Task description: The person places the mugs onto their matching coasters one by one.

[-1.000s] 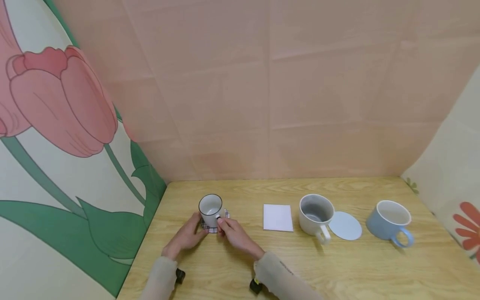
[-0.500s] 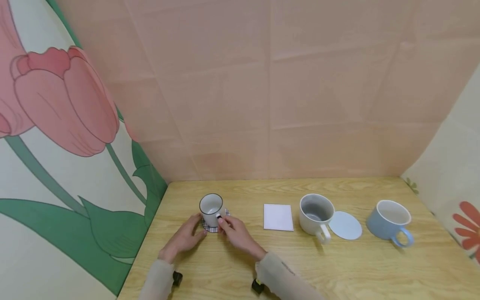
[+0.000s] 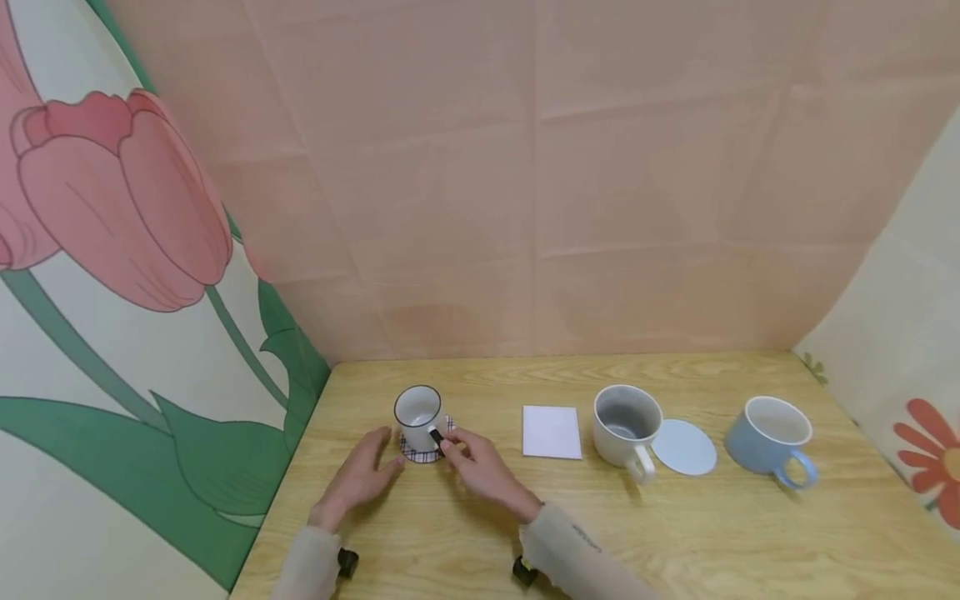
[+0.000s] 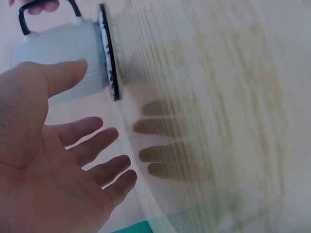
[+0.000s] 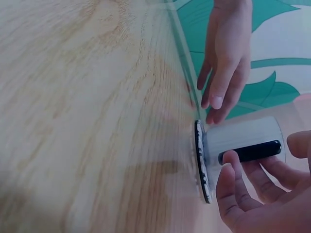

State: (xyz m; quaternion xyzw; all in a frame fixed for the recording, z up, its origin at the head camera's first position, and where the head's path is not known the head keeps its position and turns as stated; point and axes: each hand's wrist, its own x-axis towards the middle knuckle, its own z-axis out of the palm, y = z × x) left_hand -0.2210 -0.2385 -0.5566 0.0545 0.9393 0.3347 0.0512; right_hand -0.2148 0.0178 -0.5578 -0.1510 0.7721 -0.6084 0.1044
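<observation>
A white enamel mug (image 3: 415,435) with a black rim and black handle (image 5: 252,151) stands upright on a round checked coaster (image 3: 422,456) at the table's left. To its left is my left hand (image 3: 356,478), fingers spread and apart from the mug; in the left wrist view its thumb overlaps the mug's side (image 4: 63,43). On the other side, my right hand (image 3: 483,473) has its fingertips right at the handle. The right wrist view shows the right thumb (image 5: 297,144) off the handle and the fingers loosely bent beside it.
Right of the hands lie a white square coaster (image 3: 552,432), a large white mug (image 3: 615,450) with a grey inside, a pale blue round coaster (image 3: 684,447) and a blue mug (image 3: 750,446). A pink cloth backdrop (image 3: 450,208) rises behind the wooden table (image 3: 675,533).
My left hand has drawn back leftward from the mug. The right fingers have loosened and slid slightly right, so the black handle now shows. The mug stays on its coaster.
</observation>
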